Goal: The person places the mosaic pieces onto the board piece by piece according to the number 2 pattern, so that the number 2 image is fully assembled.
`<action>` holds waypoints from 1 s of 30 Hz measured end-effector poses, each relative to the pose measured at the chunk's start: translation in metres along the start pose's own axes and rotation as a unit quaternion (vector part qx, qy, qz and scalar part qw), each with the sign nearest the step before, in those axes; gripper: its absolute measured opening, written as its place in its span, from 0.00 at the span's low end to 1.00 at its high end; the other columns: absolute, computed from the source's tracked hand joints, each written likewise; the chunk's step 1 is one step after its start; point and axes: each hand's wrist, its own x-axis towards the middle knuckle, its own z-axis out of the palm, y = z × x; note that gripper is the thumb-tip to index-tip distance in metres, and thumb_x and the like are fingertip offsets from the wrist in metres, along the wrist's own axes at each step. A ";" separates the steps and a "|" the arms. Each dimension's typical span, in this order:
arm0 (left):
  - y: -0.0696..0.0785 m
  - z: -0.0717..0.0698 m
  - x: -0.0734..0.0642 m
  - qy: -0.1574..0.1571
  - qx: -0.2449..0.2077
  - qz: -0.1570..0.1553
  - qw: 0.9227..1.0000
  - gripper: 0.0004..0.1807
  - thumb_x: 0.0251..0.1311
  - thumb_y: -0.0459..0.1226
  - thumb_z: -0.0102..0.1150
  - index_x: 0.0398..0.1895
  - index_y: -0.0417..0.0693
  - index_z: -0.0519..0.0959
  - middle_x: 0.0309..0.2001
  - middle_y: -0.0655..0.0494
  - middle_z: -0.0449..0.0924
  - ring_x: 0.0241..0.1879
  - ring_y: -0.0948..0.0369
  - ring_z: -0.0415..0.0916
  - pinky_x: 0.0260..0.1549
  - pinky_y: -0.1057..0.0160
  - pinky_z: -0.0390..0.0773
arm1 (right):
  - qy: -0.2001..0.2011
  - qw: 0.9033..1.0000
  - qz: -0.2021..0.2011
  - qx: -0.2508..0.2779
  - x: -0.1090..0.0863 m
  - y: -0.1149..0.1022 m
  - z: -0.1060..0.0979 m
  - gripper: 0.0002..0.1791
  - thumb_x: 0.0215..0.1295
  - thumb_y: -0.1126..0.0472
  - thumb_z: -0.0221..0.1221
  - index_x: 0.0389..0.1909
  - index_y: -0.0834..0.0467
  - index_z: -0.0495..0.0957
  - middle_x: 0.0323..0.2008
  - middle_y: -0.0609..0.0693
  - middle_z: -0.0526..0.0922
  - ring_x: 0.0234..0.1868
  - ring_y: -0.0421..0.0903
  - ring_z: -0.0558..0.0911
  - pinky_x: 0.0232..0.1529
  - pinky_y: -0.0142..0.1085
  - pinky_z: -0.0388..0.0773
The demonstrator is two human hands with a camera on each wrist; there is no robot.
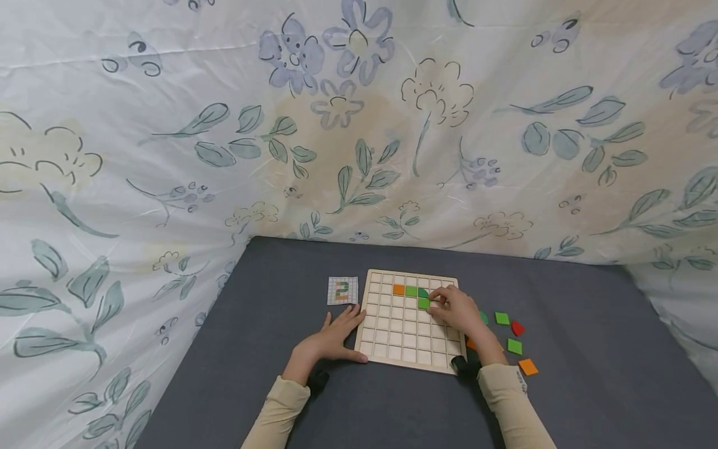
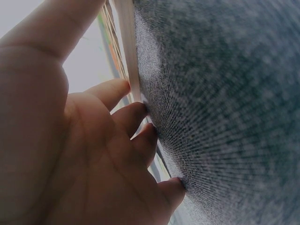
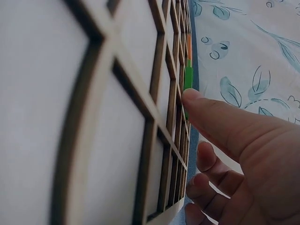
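A light wooden grid board (image 1: 392,330) lies on the dark cloth. One row of it holds an orange square tile (image 1: 399,289), a green square tile (image 1: 411,291) and a dark green tile with a rounded corner (image 1: 423,292). Directly below that one sits another green square tile (image 1: 423,303). My right hand (image 1: 457,310) reaches over the board's right side, its fingertips at these last two tiles. In the right wrist view the thumb (image 3: 211,112) touches a green tile (image 3: 188,77). With fingers spread, my left hand (image 1: 332,340) rests against the board's left edge.
A small pattern card (image 1: 342,290) lies left of the board. To the right are loose tiles: green squares (image 1: 502,318), a red piece (image 1: 517,328) and an orange square (image 1: 528,366). More pieces are partly hidden by my right arm. Floral cloth (image 1: 359,187) hangs behind the table.
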 end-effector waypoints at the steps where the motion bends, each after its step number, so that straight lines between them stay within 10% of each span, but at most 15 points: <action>1: 0.000 0.000 0.000 0.000 0.000 0.000 1.000 0.55 0.48 0.55 0.65 0.74 0.49 0.46 0.74 0.47 0.38 0.73 0.50 0.34 0.65 0.36 0.32 | 0.000 1.000 0.001 0.001 0.000 0.000 0.000 0.15 0.55 0.55 0.65 0.43 0.55 0.81 0.30 0.51 0.72 0.20 0.43 0.63 0.24 0.34 0.57; 30: -0.001 0.000 0.000 0.000 0.003 -0.002 1.000 0.55 0.48 0.55 0.66 0.74 0.49 0.46 0.74 0.47 0.39 0.73 0.50 0.34 0.65 0.36 0.33 | 0.020 1.000 0.022 -0.004 -0.019 0.025 -0.036 0.16 0.59 0.56 0.62 0.46 0.57 0.80 0.31 0.51 0.70 0.24 0.44 0.65 0.22 0.35 0.60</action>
